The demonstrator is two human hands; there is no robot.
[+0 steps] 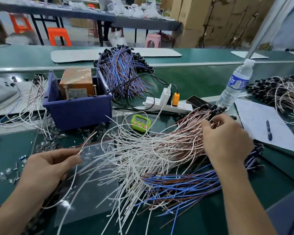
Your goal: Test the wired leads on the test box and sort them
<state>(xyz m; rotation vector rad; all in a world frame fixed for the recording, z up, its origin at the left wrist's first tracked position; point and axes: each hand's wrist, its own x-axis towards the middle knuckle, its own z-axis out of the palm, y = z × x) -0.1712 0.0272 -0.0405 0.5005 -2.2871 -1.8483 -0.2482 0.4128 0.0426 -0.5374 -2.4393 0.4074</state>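
The single lead [89,138] is pinched between the thumb and fingertips of the left hand [47,165], low on the left. Its thin wire rises up and to the right from the fingers to a black end that sits just in front of the blue bin [78,111]. The right hand [226,138] is down on the white-and-brown pile [151,150], fingers curled and thumb closed in on a few strands close to their black ends. That pile fans out across the middle of the green counter [10,150], partly over a clear plastic bag [92,160], and a layer of blue-and-brown leads [180,185] lies along its near edge. The test box [76,82], orange-brown with two metal posts standing at its front, sits inside the blue bin beyond the left hand. Just right of the bin are a small green timer [140,122] and a white power strip [166,104] with plugs in it. Behind them a second blue-and-brown bundle [122,72] is heaped up. White leads [32,102] trail off to the left of the bin. On the right stand a water bottle [234,85], a sheet of paper [261,119] with a pen [269,130] on it, and another heap of leads [278,94] beyond.
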